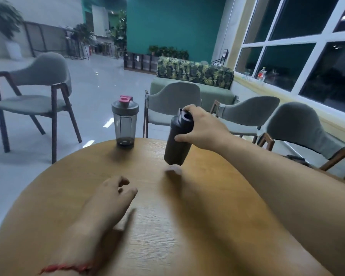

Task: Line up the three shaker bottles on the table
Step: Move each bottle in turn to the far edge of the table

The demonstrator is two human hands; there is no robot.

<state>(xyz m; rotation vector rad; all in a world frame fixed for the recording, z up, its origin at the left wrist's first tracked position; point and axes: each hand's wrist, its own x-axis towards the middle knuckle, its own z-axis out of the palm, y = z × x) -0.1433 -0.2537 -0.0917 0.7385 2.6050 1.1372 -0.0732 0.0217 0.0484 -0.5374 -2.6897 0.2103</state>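
A clear grey shaker bottle [125,124] with a pink cap stands upright at the far edge of the round wooden table [187,226]. My right hand [202,129] grips a black shaker bottle [177,142] near its lid, holding it tilted with its base just above the tabletop. A small pale blurred object [174,169] lies right under that bottle; I cannot tell what it is. My left hand [112,196] hovers low over the table's near left, fingers apart, holding nothing. Only two bottles are in view.
Grey padded chairs with dark wooden legs stand behind the table: one at far left [40,92], one straight behind [173,104], two at the right [299,128]. A green sofa [195,76] and windows lie beyond.
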